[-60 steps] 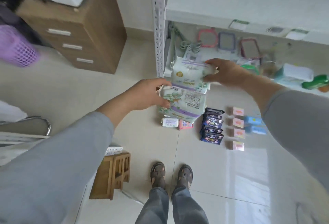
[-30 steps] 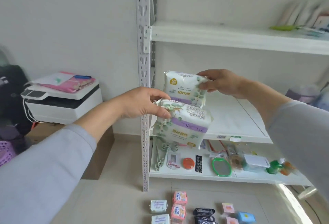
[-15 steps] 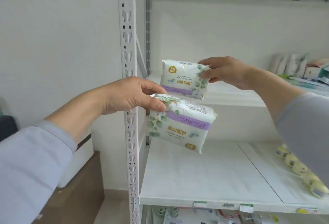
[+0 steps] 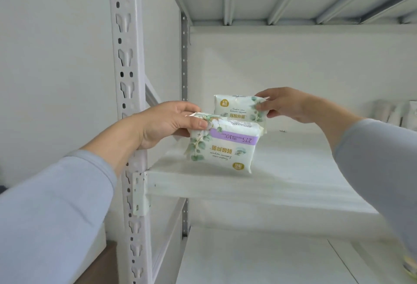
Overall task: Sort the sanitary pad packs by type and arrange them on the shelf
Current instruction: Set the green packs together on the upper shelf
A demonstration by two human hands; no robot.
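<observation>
My left hand [image 4: 168, 123] pinches the top left corner of a white pad pack with green leaves and a purple band [image 4: 222, 146], which hangs upside down over the front of a white shelf board [image 4: 293, 159]. My right hand [image 4: 285, 105] grips the right end of a second white leaf-print pad pack [image 4: 237, 110], held just behind and above the first, over the same shelf. Whether either pack touches the board is unclear.
A white perforated upright post [image 4: 127, 103] of the shelving stands right beside my left hand. Several pale packs [image 4: 392, 114] stand at the far right of this shelf. Another white shelf [image 4: 259, 261] lies below, and the underside of a higher one is overhead.
My view and both hands rose from the floor up to a higher shelf. Both packs have moved up and forward, from in front of the rack to over the shelf board.
</observation>
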